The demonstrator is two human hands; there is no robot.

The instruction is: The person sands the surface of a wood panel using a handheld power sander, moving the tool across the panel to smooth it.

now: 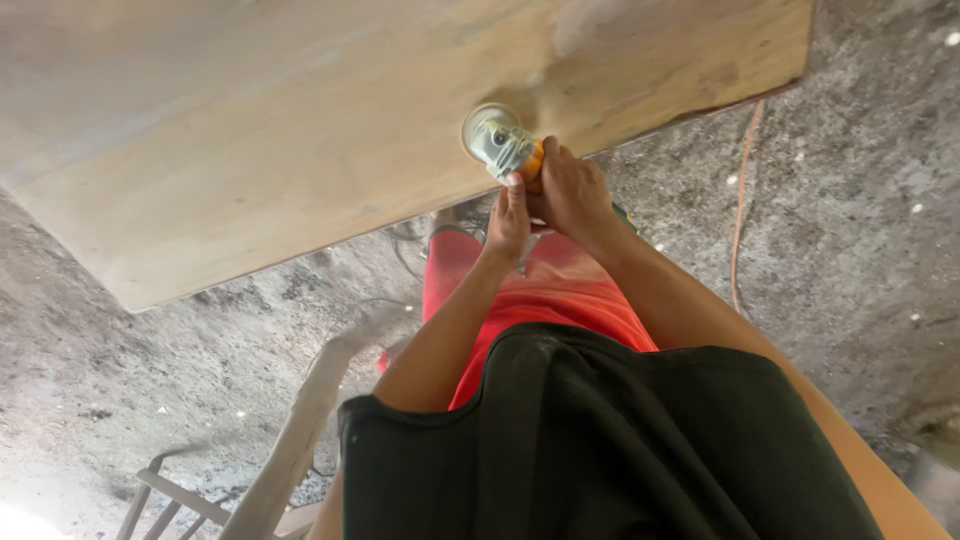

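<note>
**Two hands on a sander at the board's near edge**

Lowest in the frame are the person's black shirt [600, 440] and red shorts [540, 285], with both forearms reaching up towards the middle. At centre, the left hand [508, 222] is wrapped around the rear of a small power sander [500, 143], fingers clenched on its body, one fingertip showing against the orange part. The right hand [572, 190] is closed over the same orange body from the other side, touching the left.

The tool's grey metal head and round pad rest on a large plywood board [300, 130] that fills the upper left and centre of the frame. The sander looks compact, rigid and fairly dense; it likely pulls sideways when running, so a firm two-handed hold on the body behind the head suits it, fingers kept off the pad.

Beyond, an orange cord [742, 190] trails over the rough concrete floor [860, 200] at the right. A wooden frame [290, 440] lies at lower left.
</note>
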